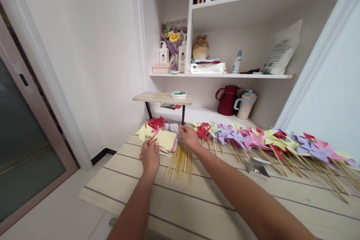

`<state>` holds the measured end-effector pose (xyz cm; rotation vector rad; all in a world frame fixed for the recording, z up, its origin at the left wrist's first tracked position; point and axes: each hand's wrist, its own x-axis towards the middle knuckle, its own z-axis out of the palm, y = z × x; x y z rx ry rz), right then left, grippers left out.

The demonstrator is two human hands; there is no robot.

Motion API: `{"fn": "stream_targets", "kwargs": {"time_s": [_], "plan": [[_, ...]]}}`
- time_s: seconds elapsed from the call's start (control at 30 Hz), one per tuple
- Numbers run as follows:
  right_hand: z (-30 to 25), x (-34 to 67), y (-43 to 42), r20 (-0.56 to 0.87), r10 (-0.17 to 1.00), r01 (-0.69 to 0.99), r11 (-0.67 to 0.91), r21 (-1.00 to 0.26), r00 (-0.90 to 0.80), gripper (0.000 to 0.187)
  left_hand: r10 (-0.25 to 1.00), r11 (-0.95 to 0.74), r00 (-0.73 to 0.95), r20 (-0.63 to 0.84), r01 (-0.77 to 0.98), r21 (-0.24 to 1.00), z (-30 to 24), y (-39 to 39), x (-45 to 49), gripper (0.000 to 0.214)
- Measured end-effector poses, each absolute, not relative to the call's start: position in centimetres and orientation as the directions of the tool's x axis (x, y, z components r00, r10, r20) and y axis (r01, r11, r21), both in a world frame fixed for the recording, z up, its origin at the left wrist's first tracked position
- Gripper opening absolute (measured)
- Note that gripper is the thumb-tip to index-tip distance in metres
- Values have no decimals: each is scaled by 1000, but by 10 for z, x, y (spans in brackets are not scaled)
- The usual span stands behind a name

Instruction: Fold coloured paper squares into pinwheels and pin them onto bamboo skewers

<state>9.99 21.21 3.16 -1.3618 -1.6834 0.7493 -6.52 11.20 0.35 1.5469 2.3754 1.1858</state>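
A stack of square paper sheets [166, 139], pale yellow on top with pink and blue edges below, lies on the slatted wooden table. My left hand [150, 154] grips its left side, fingers curled at the edge. Just right of the stack, my right hand [189, 137] is closed with fingertips together; whatever they hold is too small to make out. Under and in front of it fans a bundle of thin wooden sticks [181, 161]. Behind the stack are a folded red paper pinwheel [156, 123], a yellow one [145, 131] and small clear packets [172, 127].
Finished paper pinwheels on sticks [247, 137] line the table's right side. A small silvery open box [258, 168] sits before them. A little raised shelf [161, 98] holds a round white tub [179, 95]. Behind stand a red jug [228, 100] and a lidded cup [246, 104].
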Motion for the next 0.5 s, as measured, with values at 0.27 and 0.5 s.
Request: {"fn": "stream_targets", "kwargs": {"time_s": [0.27, 0.5], "plan": [[26, 116, 196, 490, 817, 479, 576, -662, -305, 21, 774, 74, -331, 540, 894, 442, 8, 104, -51, 42], [12, 117, 182, 523, 746, 486, 665, -566, -412, 32, 819, 100, -365, 443, 851, 516, 3, 108, -56, 40]]}}
